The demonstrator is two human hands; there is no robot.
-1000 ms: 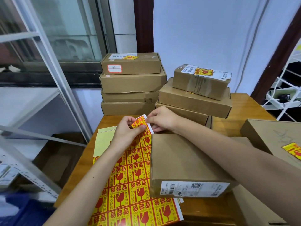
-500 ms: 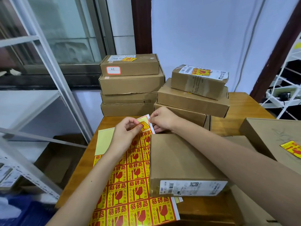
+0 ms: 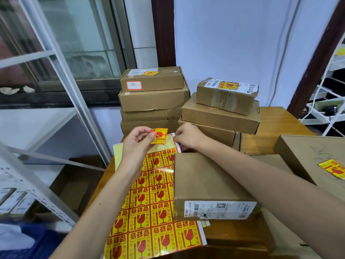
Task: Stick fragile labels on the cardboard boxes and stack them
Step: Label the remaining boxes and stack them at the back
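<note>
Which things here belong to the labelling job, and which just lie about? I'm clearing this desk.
Job: peeled fragile label in the left hand; label sheet, its corner held by the right hand; unlabelled box; stacked boxes.

Lying about: metal shelving; white wire rack; empty floor carton.

The label sheet (image 3: pixel 149 206) is printed in a grid of yellow squares with red glass symbols and red characters. The peeled label (image 3: pixel 159 135) is coloured likewise. The cardboard boxes (image 3: pixel 203 180) are plain brown. The tabletop (image 3: pixel 272 118) is orange-brown wood.
</note>
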